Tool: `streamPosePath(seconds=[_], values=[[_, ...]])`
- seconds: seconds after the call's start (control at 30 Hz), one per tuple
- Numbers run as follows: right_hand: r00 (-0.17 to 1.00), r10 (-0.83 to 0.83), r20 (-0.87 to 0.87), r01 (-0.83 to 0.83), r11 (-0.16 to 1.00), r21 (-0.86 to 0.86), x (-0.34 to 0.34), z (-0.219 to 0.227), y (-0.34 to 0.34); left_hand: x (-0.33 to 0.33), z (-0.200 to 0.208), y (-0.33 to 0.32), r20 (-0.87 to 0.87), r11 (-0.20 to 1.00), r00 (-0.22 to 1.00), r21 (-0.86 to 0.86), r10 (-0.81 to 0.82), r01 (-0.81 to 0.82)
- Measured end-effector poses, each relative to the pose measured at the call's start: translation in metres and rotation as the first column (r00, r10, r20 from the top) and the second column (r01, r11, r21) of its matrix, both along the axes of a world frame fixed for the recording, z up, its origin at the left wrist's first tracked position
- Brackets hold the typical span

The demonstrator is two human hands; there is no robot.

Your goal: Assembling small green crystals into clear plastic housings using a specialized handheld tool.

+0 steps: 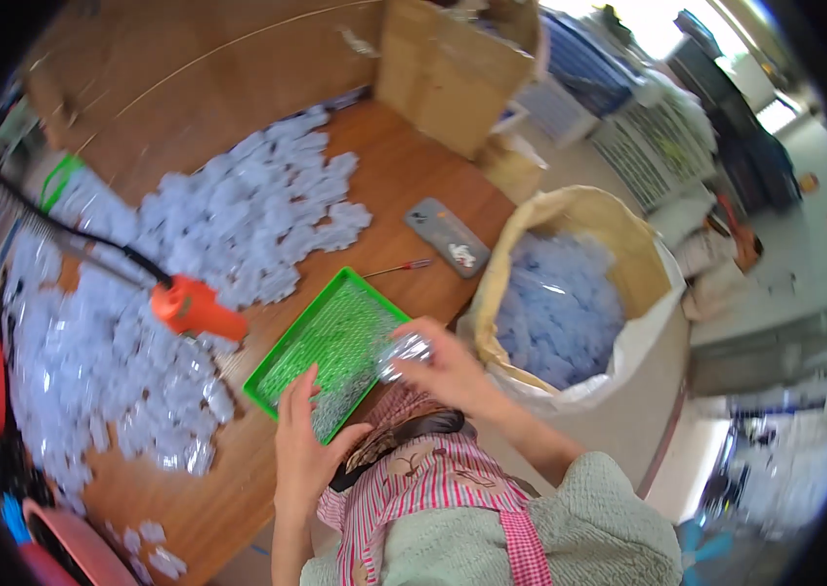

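A green tray (305, 322) lies on the wooden table in front of me, with many small silvery metal pieces (340, 398) spread over its patterned bottom. My left hand (306, 444) is at the tray's near left part, thumb and fingers apart, with nothing seen between them. At the tray's right edge, my right hand (448, 371) grips a shiny clear plastic piece (404, 357). The exact shape of that piece is blurred, and my fingers cover part of it. Beyond the tray lies a thin screwdriver with a red handle (415, 264).
Clear plastic pieces (218, 234) heap across the table's left side. An orange electric screwdriver (197, 308) hangs on a black cord over them. Right of the table stands a big sack (662, 283) of similar pieces. A grey phone (447, 237) and a cardboard box (453, 73) are farther back.
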State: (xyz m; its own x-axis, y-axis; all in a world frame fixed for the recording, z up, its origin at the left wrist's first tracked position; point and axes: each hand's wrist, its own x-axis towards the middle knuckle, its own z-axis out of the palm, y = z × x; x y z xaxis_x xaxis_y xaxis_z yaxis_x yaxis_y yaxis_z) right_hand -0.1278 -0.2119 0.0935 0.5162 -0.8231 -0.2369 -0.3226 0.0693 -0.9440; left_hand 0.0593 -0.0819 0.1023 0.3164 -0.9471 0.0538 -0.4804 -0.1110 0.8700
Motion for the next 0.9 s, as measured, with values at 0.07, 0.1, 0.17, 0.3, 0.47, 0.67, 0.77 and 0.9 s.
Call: streamPosePath(seconds=[0.07, 0.1, 0.17, 0.3, 0.47, 0.67, 0.77, 0.9], values=[[0.942, -0.303, -0.143, 0.277, 0.944, -0.179, -0.046, 0.01, -0.022, 0.015, -0.012, -0.001, 0.061, 1.0, 0.998, 0.005, -0.004, 0.003], [0.82, -0.466, -0.332, 0.285, 0.836, -0.468, -0.071, 0.013, -0.033, 0.025, -0.016, 0.004, 0.072, 0.999, 0.997, 0.023, 0.034, -0.036], [0.554, -0.708, -0.438, 0.335, 0.672, -0.661, -0.123, 0.026, -0.041, 0.045, -0.02, 0.012, 0.076, 0.992, 0.99, 0.019, 0.121, -0.123], [0.228, -0.866, -0.444, 0.018, 0.46, -0.888, -0.124, 0.037, -0.042, 0.081, -0.022, 0.041, 0.124, 0.891, 0.887, 0.03, 0.445, -0.452], [0.872, -0.428, -0.236, 0.176, 0.725, -0.666, 0.004, 0.048, -0.047, 0.115, -0.05, 0.063, 0.358, 0.826, 0.752, -0.121, 0.554, -0.551], [0.915, 0.338, 0.219, -0.146, 0.784, -0.603, 0.182, 0.057, -0.064, 0.117, -0.047, 0.087, 0.403, 0.797, 0.727, -0.009, 0.556, -0.604], [0.757, 0.489, 0.433, -0.274, 0.839, -0.47, 0.244, 0.044, -0.077, 0.115, -0.056, 0.095, 0.389, 0.807, 0.745, 0.007, 0.542, -0.591], [0.621, 0.538, 0.57, -0.362, 0.842, -0.401, 0.286, 0.032, -0.06, 0.109, -0.071, 0.063, 0.24, 0.794, 0.77, -0.004, 0.591, -0.608]])
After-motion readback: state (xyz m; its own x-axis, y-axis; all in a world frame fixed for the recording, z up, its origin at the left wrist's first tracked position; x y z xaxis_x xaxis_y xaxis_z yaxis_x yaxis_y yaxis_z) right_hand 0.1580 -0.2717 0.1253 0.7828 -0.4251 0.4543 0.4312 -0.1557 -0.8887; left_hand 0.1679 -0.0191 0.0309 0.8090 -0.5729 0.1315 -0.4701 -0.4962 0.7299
